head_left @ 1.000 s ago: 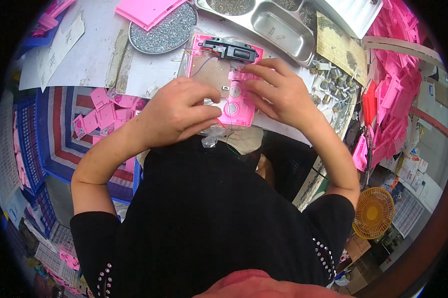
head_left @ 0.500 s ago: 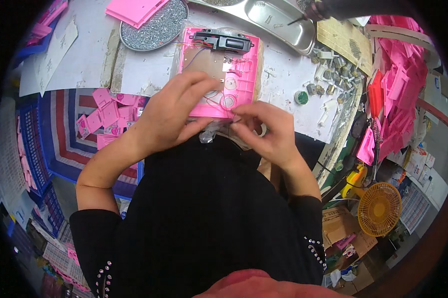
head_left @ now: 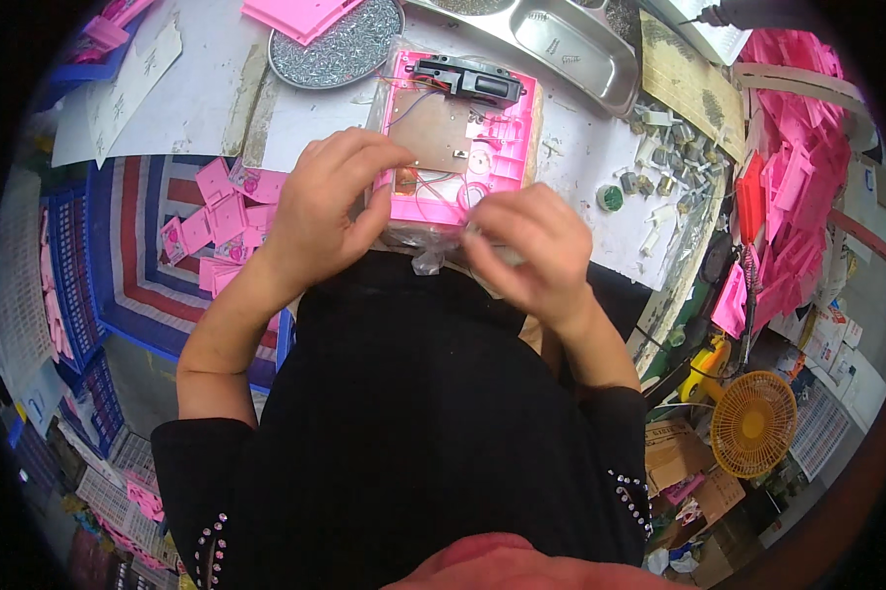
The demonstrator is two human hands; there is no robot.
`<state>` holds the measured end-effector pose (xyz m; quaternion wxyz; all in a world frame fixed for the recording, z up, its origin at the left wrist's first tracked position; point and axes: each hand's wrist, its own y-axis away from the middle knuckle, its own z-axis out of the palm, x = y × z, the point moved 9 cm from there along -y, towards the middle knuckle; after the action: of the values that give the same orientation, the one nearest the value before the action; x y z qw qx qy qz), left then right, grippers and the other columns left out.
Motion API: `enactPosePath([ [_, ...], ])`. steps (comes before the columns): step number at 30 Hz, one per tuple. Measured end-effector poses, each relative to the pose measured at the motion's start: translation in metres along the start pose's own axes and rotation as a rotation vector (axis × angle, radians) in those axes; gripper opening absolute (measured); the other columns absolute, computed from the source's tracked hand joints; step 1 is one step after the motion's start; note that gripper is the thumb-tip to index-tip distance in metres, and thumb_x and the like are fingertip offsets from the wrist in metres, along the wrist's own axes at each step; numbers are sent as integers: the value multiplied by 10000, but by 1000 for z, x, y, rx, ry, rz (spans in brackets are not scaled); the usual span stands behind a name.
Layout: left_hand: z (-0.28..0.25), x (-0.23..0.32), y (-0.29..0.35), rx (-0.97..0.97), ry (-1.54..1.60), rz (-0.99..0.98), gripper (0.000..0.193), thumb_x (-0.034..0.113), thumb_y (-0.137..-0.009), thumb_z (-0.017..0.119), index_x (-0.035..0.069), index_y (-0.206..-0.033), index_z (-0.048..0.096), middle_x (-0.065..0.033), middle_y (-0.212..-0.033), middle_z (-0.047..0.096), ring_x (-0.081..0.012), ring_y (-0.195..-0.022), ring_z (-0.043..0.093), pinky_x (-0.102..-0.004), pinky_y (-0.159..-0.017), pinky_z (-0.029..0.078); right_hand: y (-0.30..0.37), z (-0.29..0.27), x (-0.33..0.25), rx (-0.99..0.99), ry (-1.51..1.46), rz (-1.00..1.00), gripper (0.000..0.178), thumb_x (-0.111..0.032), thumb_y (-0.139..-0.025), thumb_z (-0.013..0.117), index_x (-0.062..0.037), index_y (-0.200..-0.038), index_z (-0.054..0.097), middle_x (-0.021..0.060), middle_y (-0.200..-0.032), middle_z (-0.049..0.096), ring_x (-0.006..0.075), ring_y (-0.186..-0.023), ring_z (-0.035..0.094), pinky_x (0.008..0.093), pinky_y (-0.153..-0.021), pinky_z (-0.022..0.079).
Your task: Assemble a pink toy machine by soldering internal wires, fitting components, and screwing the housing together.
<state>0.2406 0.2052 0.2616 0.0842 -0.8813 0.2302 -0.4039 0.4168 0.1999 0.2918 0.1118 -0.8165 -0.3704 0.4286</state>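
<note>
A pink plastic casing [head_left: 517, 147] lies open on the table before me, a thin clear bag [head_left: 428, 258] under it. Inside are a black rectangular part [head_left: 467, 81] along the far edge, a brown board [head_left: 425, 130] and several thin wires [head_left: 433, 189]. At the casing's left edge is my left hand [head_left: 330, 202], its bent fingertips over the board's near corner and its thumb apart from them. Over the near right corner my right hand [head_left: 531, 251] holds thumb and fingers together in a pinch. What lies between those fingertips is too small to make out.
A round tray of screws [head_left: 337, 47] and a metal tray with springs [head_left: 580, 61] stand behind. Small motors [head_left: 664, 162] and a green-topped round piece [head_left: 610, 198] lie to the right. A dark tool [head_left: 728, 14] hangs far right. Pink parts [head_left: 228, 218] fill a crate at left.
My left hand has drawn back from over the wires to the casing's left edge. My right hand stays pinched by the near corner. The dark tool has swung right; the whole view has shifted slightly.
</note>
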Motion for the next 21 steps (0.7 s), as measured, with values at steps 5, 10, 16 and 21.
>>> enactPosePath([
  [5,16,23,-5,-230,43,186,291,15,-796,710,80,-1078,681,-94,-1045,659,-303,-912,664,-420,-760,526,16,13,-4,-6,-112,93,250,-50,-746,844,-42,-971,734,88,-874,698,246,-704,642,338,-607,518],
  [10,18,18,4,-122,39,203,203,65,-807,744,70,-997,674,-91,-1011,656,-310,-879,676,-401,-727,550,32,12,17,56,-241,303,216,-23,-771,823,-36,-970,738,87,-856,693,208,-665,632,314,-569,493],
  [16,26,18,-11,-317,88,316,250,51,-804,759,31,-1034,662,-114,-984,687,-330,-869,699,-404,-736,571,47,22,20,-44,-178,415,137,-9,-777,785,-37,-879,697,56,-725,654,150,-557,597,281,-522,462],
  [21,47,8,-33,-569,164,313,233,39,-802,729,39,-1021,651,-142,-957,675,-361,-850,680,-432,-728,553,70,28,30,-12,-228,649,139,-19,-782,773,-29,-883,678,55,-643,622,135,-502,590,284,-498,460],
])
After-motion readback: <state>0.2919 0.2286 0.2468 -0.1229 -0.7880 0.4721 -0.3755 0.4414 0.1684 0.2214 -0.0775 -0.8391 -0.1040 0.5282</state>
